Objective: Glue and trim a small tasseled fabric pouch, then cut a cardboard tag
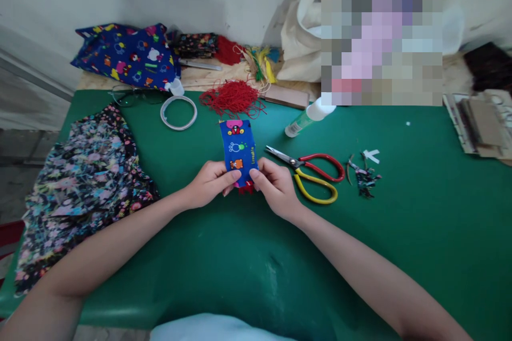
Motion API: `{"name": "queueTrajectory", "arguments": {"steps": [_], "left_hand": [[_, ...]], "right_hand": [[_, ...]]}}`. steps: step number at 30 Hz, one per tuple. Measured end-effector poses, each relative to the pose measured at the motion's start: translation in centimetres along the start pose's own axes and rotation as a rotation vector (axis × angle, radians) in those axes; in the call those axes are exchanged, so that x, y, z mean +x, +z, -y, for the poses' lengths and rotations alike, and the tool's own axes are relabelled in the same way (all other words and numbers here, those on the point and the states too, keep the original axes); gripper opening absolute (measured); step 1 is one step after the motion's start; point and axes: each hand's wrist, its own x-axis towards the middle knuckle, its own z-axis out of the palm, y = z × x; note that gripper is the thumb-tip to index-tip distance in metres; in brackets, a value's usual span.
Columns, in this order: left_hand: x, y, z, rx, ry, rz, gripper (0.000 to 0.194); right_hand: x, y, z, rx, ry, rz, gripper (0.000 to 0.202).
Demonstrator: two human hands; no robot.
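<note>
A small piece of blue printed fabric (241, 144) with cartoon figures is held up over the green table. My left hand (214, 184) pinches its lower left edge, thumb on the front. On the lower right edge my right hand (277, 186) grips it the same way, fingers behind. A bit of red shows under its bottom edge; I cannot tell whether it is part of the print. Scissors (298, 162) with one red and one yellow handle lie open just right of my right hand. A glue stick (306, 120) stands tilted in view behind them.
Dark floral fabric (88, 176) covers the table's left side. Red strings (232, 98), a white ring (178, 113) and glasses (138, 97) lie farther back. More blue fabric (128, 58) and a cutter knife (200, 65) rest by the wall. Fabric scraps (365, 178) lie right of the scissors.
</note>
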Motion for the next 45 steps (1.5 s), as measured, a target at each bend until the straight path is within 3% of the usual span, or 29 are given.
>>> {"name": "queueTrajectory", "arguments": {"steps": [9, 20, 31, 39, 45], "left_hand": [[-0.2, 0.1, -0.2, 0.138, 0.011, -0.025, 0.054], [-0.1, 0.2, -0.4, 0.121, -0.075, -0.018, 0.049], [0.2, 0.8, -1.1, 0.232, -0.114, -0.043, 0.044], [0.5, 0.4, -1.2, 0.287, -0.068, 0.021, 0.046], [0.3, -0.3, -0.5, 0.089, -0.055, 0.082, 0.048]], "right_hand": [[0.0, 0.1, 0.0, -0.044, -0.041, -0.081, 0.040], [-0.5, 0.8, -0.2, -0.038, 0.035, -0.207, 0.039], [-0.5, 1.5, -0.8, 0.241, 0.187, -0.281, 0.038], [-0.1, 1.4, -0.4, 0.360, 0.194, -0.230, 0.044], [-0.4, 1.3, -0.4, 0.221, 0.134, -0.202, 0.045]]}}
